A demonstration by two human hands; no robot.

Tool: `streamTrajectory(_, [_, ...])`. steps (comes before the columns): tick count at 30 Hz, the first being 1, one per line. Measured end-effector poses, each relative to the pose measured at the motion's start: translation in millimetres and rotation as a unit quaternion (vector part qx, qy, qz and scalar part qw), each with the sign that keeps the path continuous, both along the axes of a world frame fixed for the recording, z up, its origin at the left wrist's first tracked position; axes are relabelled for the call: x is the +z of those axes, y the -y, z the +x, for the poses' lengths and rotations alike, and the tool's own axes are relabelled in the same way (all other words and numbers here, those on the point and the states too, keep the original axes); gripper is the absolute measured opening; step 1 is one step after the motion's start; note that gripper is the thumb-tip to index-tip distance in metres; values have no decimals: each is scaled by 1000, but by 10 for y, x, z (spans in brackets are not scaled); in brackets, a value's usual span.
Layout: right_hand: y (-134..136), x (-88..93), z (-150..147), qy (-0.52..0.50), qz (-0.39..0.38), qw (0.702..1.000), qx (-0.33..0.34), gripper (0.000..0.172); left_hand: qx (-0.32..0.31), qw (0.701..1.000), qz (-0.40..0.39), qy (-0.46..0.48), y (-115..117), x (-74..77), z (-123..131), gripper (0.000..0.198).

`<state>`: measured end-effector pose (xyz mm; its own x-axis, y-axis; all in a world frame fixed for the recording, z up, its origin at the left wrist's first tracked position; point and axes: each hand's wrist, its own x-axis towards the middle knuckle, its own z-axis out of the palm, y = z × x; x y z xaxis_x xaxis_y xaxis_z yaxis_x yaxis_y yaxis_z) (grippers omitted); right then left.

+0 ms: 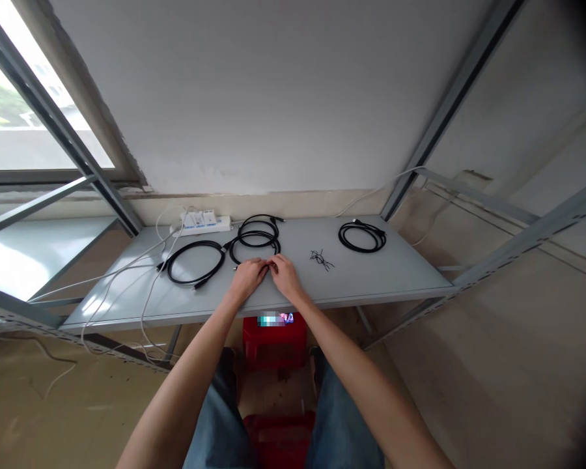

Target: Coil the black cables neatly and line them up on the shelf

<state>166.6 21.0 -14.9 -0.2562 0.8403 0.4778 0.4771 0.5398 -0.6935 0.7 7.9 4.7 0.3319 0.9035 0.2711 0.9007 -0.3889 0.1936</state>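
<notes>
Head view: both bare forearms angle inward from the lower corners, and the left hand (248, 277) and right hand (286, 277) sit together, palms down, their fingertips (269, 264) meeting at the near edge of a coiled black cable (254, 243) on a grey metal shelf (395, 273). Whether they grip it cannot be told. Another black cable coil (194, 264) lies left, a third black cable coil (362, 236) right, and a white power strip (200, 225) sits behind.

No lettering can be read; the label (273, 319) on the red plastic stool (274, 342) is pixelated
</notes>
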Motion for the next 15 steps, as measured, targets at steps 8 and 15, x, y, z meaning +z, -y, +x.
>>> streamTrajectory(8, [-31, 21, 1, -55, -54, 997, -5, 21, -9, 1000, -6, 11, -6, -1, -10, 32])
streamTrajectory(15, [21, 36, 6, 10, -5, 1000, -19, 23, -10, 1000, 1, 11, -9, -17, -8, 31])
